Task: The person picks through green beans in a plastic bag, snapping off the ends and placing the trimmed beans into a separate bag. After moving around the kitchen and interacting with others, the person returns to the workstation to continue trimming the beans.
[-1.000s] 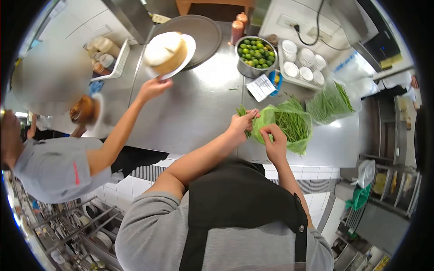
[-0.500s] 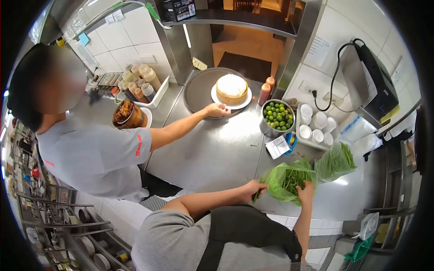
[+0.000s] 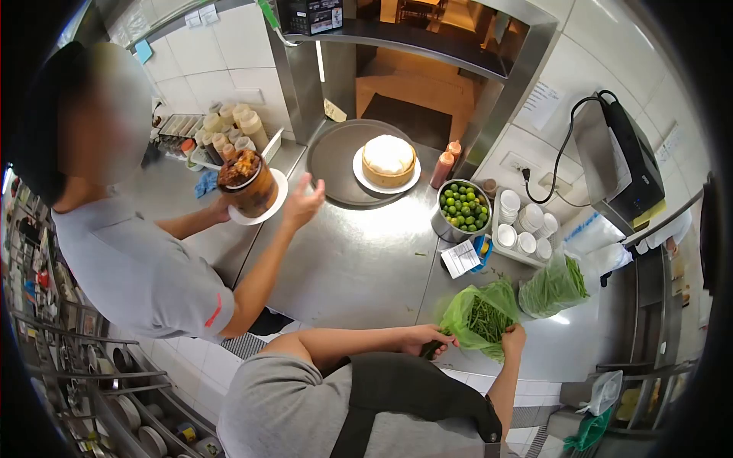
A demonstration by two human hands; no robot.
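A green plastic bag point(image 3: 456, 302) of leafy green stems point(image 3: 487, 317) lies at the front edge of the steel counter. My left hand point(image 3: 424, 337) is closed around a small bunch of green stems point(image 3: 433, 350), its fingers against the bag's left rim. On the other side, my right hand point(image 3: 515, 340) pinches the bag's right rim, holding the mouth spread. A second bag of greens point(image 3: 553, 288) stands just beyond, to the right.
Left of me a co-worker point(image 3: 153, 267) holds a white plate point(image 3: 276, 200) with a brown pot point(image 3: 253, 195) of food. On the counter are a round tray point(image 3: 328, 164) with a bamboo steamer point(image 3: 389, 174), a pot of green limes point(image 3: 462, 206), sauce bottles point(image 3: 441, 169) and white cups point(image 3: 528, 217).
My right hand has moved from among the stems to the bag's rim. The co-worker's hand has left the steamer's plate, and the brown pot on its plate is now lifted.
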